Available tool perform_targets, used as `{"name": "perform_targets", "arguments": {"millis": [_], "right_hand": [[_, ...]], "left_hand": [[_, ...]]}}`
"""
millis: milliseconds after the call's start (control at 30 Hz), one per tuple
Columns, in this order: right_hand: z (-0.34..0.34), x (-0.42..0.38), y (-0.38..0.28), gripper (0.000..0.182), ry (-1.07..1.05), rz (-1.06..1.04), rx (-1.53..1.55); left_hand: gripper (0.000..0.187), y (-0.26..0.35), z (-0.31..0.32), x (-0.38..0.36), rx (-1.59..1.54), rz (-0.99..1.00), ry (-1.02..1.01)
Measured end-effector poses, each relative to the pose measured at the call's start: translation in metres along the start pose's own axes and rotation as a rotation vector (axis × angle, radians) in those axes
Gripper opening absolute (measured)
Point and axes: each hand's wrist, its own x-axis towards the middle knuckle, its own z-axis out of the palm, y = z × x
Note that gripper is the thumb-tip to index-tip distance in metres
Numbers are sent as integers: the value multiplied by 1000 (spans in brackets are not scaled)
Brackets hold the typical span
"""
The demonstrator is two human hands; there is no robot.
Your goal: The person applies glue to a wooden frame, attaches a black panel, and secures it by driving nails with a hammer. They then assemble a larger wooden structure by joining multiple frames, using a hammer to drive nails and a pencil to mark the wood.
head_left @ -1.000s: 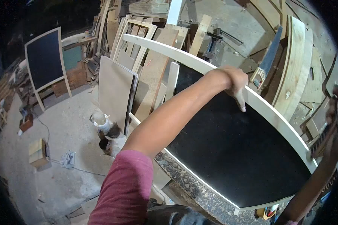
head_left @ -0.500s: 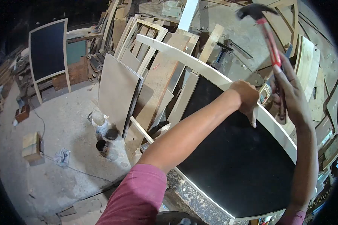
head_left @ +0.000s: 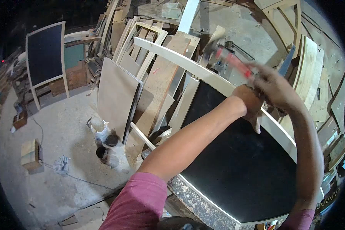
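Observation:
A black panel (head_left: 237, 168) in a pale wooden frame (head_left: 188, 66) lies tilted before me. My left hand (head_left: 249, 100) is wrapped over the frame's far rail, its thumb hanging down against the black face. Just beyond it, my right hand (head_left: 275, 87) grips a claw hammer (head_left: 234, 62) with a red handle. The hammer is blurred by motion, its head low over the far side of the rail. My right hand partly covers the left one, so whether the left fingers also pinch something small cannot be seen.
Boards and frames lean in a stack behind the panel, with a beige sheet (head_left: 117, 97) in front. A white bucket (head_left: 99, 128) and a dark can (head_left: 102, 152) stand on the floor. Another framed black board (head_left: 46, 53) stands back left. A handsaw blade (head_left: 286, 61) shows at right.
My right hand has swung the hammer down and to the left, from raised upright to nearly level by the rail. My left hand stays on the frame.

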Motion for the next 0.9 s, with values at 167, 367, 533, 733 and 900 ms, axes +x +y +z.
{"name": "perform_targets", "arguments": {"millis": [167, 367, 533, 733, 900], "right_hand": [[-16, -1, -28, 37, -132, 197, 27], [-5, 2, -31, 41, 147, 183, 97], [-8, -2, -28, 38, -160, 216, -40], [-8, 7, -36, 38, 184, 188, 190], [8, 8, -13, 38, 4, 38, -74]], "left_hand": [[78, 4, -18, 0, -87, -40, -149], [78, 6, -23, -2, -88, -51, -207], [77, 1, -3, -5, -59, 25, 108], [77, 5, -22, -8, -85, -22, -99], [75, -1, 9, -10, 5, 103, 289]]}}
